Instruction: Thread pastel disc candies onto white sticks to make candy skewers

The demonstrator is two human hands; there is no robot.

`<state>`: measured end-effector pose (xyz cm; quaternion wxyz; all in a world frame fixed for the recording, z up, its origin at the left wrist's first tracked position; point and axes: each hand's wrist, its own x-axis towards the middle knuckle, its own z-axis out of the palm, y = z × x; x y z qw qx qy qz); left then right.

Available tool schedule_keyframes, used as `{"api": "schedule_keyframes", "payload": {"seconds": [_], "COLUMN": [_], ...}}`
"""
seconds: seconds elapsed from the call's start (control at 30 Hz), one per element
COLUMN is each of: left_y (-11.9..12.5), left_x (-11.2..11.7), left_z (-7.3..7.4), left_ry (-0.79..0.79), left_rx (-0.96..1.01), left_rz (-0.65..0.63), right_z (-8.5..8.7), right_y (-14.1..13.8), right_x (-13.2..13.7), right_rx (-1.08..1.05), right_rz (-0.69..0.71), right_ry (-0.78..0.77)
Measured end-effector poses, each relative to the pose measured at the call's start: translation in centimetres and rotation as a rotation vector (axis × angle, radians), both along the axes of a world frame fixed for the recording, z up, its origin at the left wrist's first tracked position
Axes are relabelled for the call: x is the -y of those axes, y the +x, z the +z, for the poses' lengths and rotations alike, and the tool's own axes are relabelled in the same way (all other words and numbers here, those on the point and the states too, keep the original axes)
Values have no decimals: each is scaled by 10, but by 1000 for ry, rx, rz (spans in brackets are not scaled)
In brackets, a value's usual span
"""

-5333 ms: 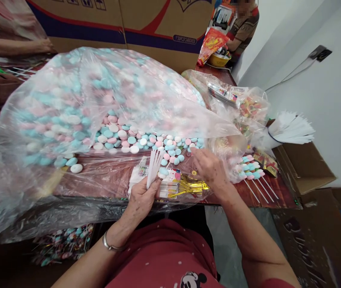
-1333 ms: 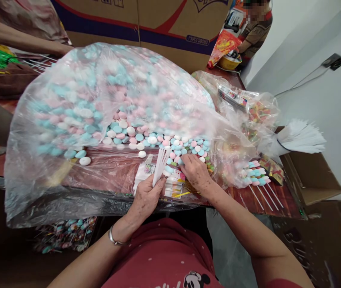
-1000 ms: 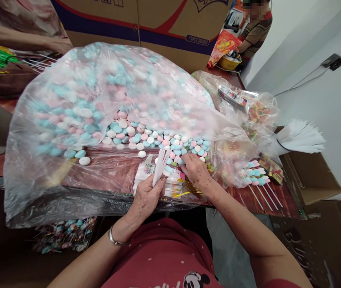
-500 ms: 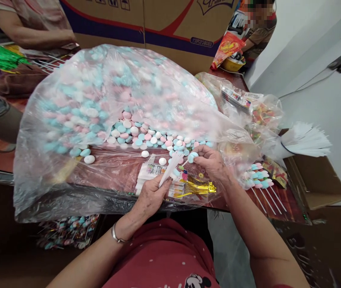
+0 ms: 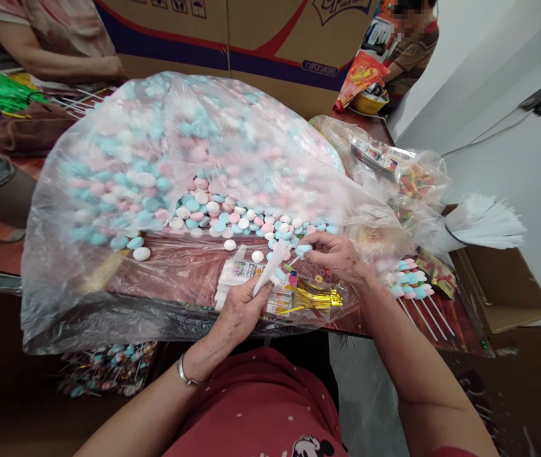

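My left hand (image 5: 244, 306) is closed around a bundle of thin white sticks (image 5: 273, 263), which point up and away to the right. Just right of their tips, my right hand (image 5: 336, 255) pinches a light-blue round candy (image 5: 303, 249) between thumb and fingers. A short white stick end shows just below that candy; whether it is pushed in I cannot tell. Behind both hands, pink, blue and white candies (image 5: 242, 219) spill from the mouth of a large clear plastic bag (image 5: 166, 114). Under my hands lie printed white packets (image 5: 237, 274) and gold twist ties (image 5: 318, 297).
Candy-topped sticks (image 5: 411, 279) lie at the table's right edge. Beyond them are a white stick bundle (image 5: 484, 222) and an open carton (image 5: 508, 285). A large cardboard box (image 5: 251, 47) stands at the back. Co-workers sit at the far left and far right.
My right hand has shifted slightly left with the blue candy, which is turned and a little lower. My left hand and its sticks have hardly moved.
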<state>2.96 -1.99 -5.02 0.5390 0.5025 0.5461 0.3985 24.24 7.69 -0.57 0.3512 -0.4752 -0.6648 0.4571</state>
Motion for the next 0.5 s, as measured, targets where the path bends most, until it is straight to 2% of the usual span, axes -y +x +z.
{"api": "schedule_keyframes", "payload": {"seconds": [0.1, 0.23, 0.5], "left_y": [1, 2, 0], "left_x": [0, 2, 6], "left_z": [-1, -2, -3], "left_ry": [1, 37, 97], "left_rx": [8, 23, 37], "left_rz": [3, 16, 53], "right_z": [0, -5, -13], "right_y": [-6, -20, -28], "right_x": [6, 17, 16], "right_rx": [148, 186, -319], "right_rz": [28, -88, -311], "right_ry": [72, 231, -82]}}
